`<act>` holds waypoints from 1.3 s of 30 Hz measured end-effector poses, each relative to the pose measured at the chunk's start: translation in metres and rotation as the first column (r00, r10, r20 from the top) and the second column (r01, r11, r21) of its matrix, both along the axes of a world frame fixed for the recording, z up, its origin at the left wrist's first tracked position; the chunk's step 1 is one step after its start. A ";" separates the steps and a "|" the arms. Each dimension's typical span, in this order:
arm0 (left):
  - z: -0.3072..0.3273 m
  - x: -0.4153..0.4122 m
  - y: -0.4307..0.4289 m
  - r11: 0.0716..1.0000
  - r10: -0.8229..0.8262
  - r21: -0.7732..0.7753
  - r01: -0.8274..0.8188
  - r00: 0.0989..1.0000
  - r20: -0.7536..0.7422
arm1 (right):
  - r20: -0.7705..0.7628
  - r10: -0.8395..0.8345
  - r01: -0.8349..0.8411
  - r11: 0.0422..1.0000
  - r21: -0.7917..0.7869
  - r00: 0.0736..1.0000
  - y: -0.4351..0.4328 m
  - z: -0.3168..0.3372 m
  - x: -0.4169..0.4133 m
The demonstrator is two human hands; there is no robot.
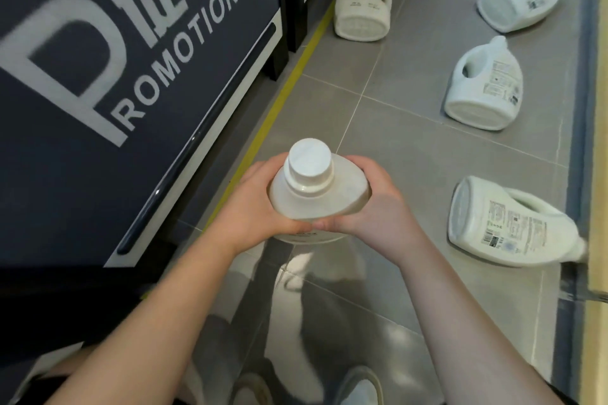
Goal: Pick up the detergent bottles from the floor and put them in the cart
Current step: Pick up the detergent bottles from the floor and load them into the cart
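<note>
Grey tiled floor [411,148], four white bottles [487,85] lying

The single head view looks steeply down from above the held bottle [317,194], close over it, facing forward along the grey floor [411,141] beyond, with the promotion panel [131,76] to its left.

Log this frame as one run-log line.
phase: carry | left hand + right hand: both gripping held bottle, cap up | floor: four bottles lying down | cart: not in view
</note>
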State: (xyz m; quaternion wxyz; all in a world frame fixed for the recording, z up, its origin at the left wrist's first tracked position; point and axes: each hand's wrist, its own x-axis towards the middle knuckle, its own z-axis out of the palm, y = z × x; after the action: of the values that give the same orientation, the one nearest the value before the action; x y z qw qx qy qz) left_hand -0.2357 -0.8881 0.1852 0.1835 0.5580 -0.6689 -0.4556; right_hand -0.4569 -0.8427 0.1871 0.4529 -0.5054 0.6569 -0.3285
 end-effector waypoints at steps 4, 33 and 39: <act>0.095 -0.005 0.007 1.000 0.008 -0.007 -0.008 1.000 -0.007 | -0.005 0.006 -0.006 1.000 -0.022 1.000 0.008 0.095 -0.006; 0.726 0.048 0.118 0.943 0.003 -0.312 -0.113 0.943 -0.332 | 0.066 -0.029 0.055 0.895 -0.443 0.997 0.122 0.738 0.048; 0.741 0.071 0.126 0.924 0.005 -0.358 -0.132 0.943 -0.333 | 0.017 -0.007 0.014 0.870 -0.492 1.000 0.122 0.752 0.070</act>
State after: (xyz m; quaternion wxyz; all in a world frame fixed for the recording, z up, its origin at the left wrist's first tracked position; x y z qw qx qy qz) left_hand -0.1645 -0.7622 0.9261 0.4108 0.4528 -0.6838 -0.3984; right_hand -0.3866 -0.7210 0.9393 0.3123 -0.5980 0.5513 -0.4909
